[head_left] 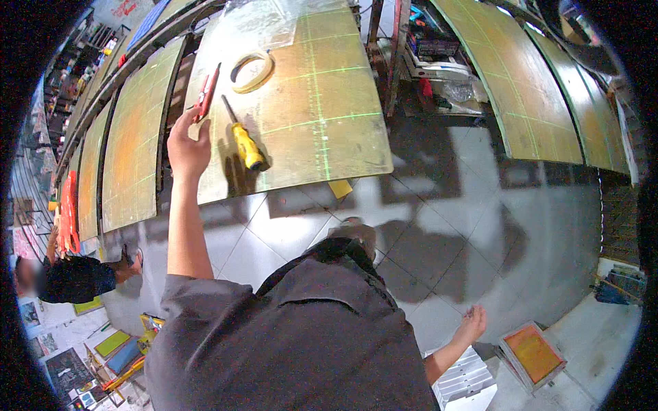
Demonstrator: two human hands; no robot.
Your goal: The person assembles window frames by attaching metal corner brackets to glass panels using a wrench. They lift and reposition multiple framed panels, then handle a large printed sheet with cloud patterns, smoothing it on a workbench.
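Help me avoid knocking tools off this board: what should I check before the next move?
1. Left hand at the red tool: ok; firmness of grip, cannot tell.
2. Right hand clear of the board: ok, held low on the right.
3. Yellow-handled screwdriver fully on the board: ok.
4. Tape roll apart from the screwdriver: ok.
5. Board cleared: not ok; tools, tape and clear plastic sheet lie there.

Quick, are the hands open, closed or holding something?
Left hand: at the near end of the red tool; grip cannot be told.
Right hand: loosely curled; too small to tell if empty.
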